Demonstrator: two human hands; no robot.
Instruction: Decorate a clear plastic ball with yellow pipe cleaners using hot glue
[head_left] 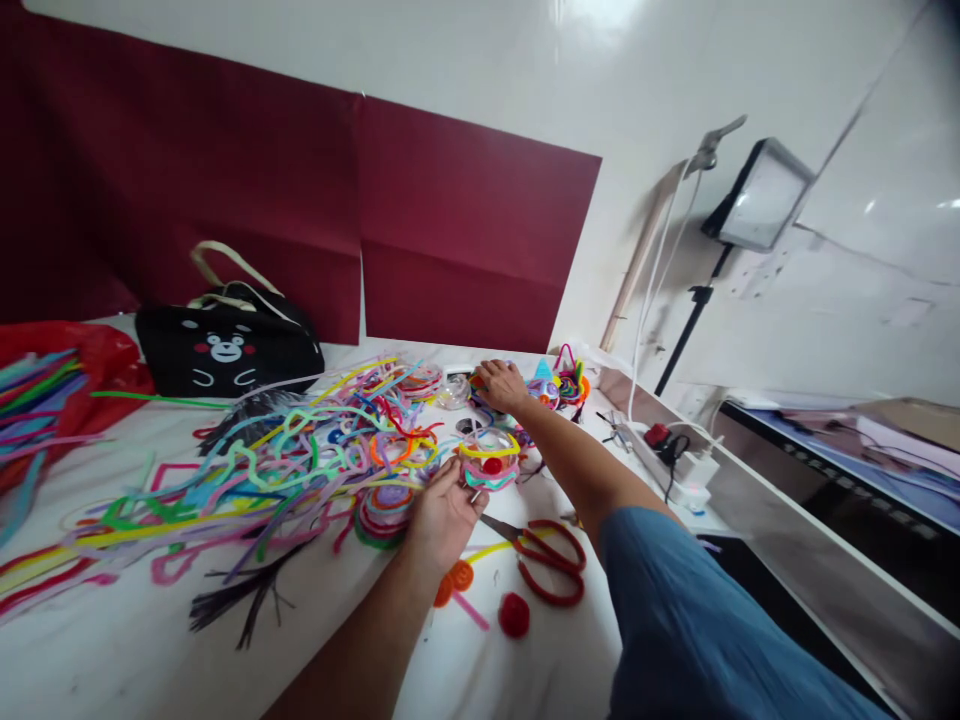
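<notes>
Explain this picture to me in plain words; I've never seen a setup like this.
There is no machine here: these are a person's own bare hands, seen by one camera worn on the head, looking forward and down.

The left hand holds a clear piece trimmed in yellow, red and teal. The right hand reaches farther across the white table, over small colourful items; its fingers hide whether anything is in its grip.

A large tangle of coloured fuzzy strips spreads to the left. Nearer the person lie red-handled scissors, a red pompom and orange buttons. A black bag with a cartoon face sits at the back left.
</notes>
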